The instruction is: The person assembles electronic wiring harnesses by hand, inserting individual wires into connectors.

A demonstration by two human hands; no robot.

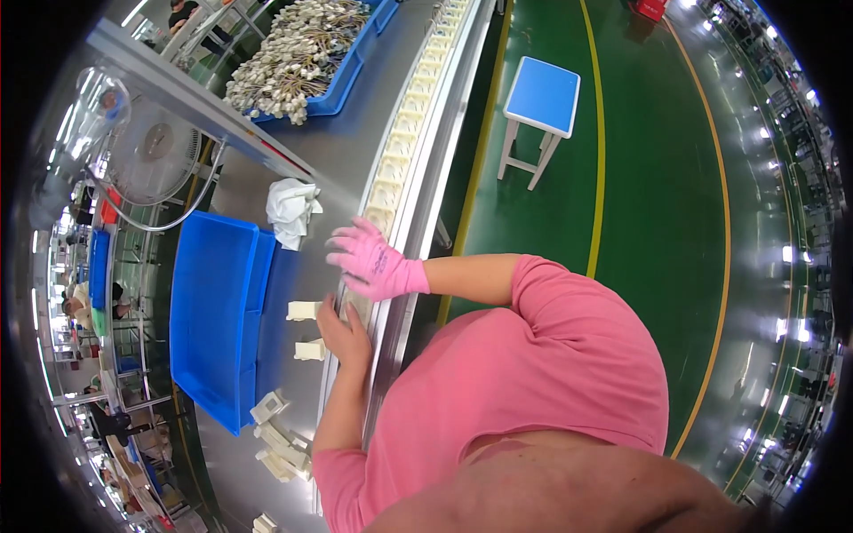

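Note:
My right hand (373,263), in a pink glove, reaches over the narrow conveyor line with its fingers stretched and slightly apart. Just nearer to me is my bare left hand (344,335), at the line's left edge. Its thumb and fingers stand apart, beside a cream plastic part (360,306) partly covered by my hands. Beyond the glove, a row of cream plastic housings (392,167) runs along the line. Two loose cream blocks, one farther (304,310) and one nearer (310,349), lie left of my left hand.
An empty-looking blue bin (218,320) stands to the left. A crumpled white cloth (291,211) lies beyond it. Farther off, a blue tray (348,78) holds many white-ended wire connectors (293,53). More cream parts (283,444) lie nearer. A fan (155,147) and a blue-topped stool (542,96) flank the line.

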